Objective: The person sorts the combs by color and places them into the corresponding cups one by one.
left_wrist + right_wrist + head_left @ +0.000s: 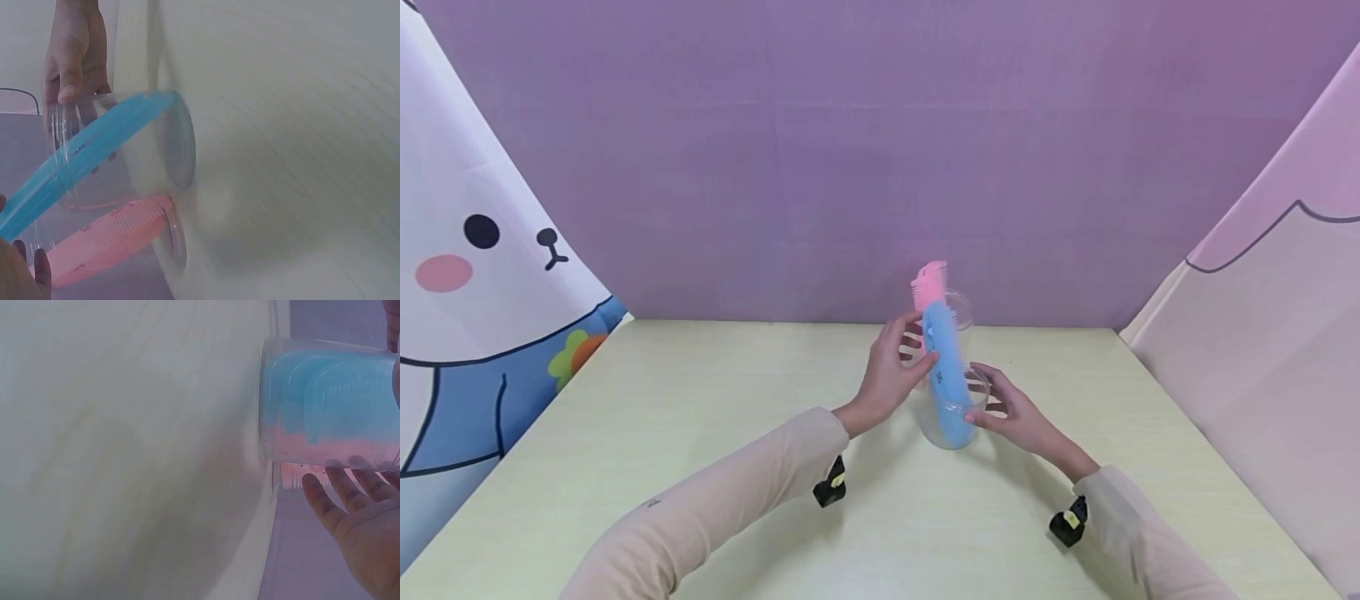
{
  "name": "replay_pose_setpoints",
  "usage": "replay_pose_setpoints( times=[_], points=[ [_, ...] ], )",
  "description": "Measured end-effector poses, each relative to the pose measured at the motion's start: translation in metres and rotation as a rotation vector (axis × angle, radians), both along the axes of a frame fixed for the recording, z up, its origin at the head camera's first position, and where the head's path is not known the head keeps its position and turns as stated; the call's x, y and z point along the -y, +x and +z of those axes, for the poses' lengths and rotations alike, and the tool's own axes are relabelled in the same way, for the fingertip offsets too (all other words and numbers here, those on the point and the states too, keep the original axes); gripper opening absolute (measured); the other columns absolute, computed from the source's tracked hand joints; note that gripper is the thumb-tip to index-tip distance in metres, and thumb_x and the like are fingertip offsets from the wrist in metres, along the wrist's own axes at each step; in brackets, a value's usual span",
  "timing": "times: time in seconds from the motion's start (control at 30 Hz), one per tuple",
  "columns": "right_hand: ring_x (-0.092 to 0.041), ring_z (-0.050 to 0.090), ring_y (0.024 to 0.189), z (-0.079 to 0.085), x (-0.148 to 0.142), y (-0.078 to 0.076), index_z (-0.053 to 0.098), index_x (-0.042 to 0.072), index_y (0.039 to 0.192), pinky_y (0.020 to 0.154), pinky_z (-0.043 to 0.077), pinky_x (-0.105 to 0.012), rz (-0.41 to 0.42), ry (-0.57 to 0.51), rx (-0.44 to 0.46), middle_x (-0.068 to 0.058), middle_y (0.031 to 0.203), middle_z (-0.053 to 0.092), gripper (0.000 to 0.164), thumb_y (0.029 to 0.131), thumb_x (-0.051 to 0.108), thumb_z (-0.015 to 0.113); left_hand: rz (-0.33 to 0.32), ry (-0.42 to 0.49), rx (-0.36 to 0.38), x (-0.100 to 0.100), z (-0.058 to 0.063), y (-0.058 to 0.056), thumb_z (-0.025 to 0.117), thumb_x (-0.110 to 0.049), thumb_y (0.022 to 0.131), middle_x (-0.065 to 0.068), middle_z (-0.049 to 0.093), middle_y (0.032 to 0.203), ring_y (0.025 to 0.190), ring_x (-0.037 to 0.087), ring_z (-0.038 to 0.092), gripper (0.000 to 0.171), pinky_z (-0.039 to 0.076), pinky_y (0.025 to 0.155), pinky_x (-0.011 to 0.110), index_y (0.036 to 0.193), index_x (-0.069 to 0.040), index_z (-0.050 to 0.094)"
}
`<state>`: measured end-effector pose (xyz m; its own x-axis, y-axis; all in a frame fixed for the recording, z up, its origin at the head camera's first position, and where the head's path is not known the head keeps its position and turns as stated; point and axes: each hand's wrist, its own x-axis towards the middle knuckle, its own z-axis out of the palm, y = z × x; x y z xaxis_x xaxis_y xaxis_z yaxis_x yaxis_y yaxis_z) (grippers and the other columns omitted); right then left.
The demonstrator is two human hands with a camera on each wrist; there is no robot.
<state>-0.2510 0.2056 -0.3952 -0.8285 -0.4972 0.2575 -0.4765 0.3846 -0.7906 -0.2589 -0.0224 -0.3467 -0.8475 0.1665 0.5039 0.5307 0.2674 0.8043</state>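
A clear plastic jar (982,402) stands on the table with long blue combs (949,379) leaning in it, their upper ends above its rim. My left hand (891,371) pinches the combs near the top, thumb in front and fingers behind. My right hand (1011,417) holds the jar's right side near the rim, the thumb and fingers on opposite sides. Behind it a pink comb (931,287) stands in a second clear jar (961,310). Seen from the right wrist, the blue combs (337,387) overlap one another inside the jar, so their number is hidden.
The pale wooden table (700,375) ends at a purple cloth backdrop (775,208), close behind the second jar. Printed cloth panels rise on the left (490,167) and right (1262,333). A black wrist camera (831,483) hangs under the left sleeve.
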Motion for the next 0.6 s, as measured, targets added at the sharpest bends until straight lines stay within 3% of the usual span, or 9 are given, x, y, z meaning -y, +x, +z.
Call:
replay_pose_setpoints(
  times=[0.3,0.6],
  points=[
    [-0.046,0.040,0.123,0.001,0.000,-0.002,0.023,0.003,0.141,0.089,0.044,-0.055,-0.002,0.009,0.003,-0.023,0.139,0.037,0.070,0.085,0.013,0.063,-0.063,0.006,0.017,0.008,0.000,0.001,0.067,-0.017,0.082,0.007,0.050,0.118,0.103,0.027,0.055,0.060,0.051,0.085,0.042,0.135,-0.017,0.037],
    [-0.047,0.037,0.125,0.005,-0.004,-0.003,0.022,0.001,0.141,0.090,0.043,-0.057,0.016,0.023,-0.001,-0.025,0.141,0.034,0.071,0.084,0.013,0.064,-0.072,-0.028,0.010,0.027,-0.006,-0.001,0.069,-0.019,0.081,0.004,0.051,0.120,0.107,0.022,0.054,0.062,0.049,0.088,0.043,0.134,-0.014,0.038]
  ],
)
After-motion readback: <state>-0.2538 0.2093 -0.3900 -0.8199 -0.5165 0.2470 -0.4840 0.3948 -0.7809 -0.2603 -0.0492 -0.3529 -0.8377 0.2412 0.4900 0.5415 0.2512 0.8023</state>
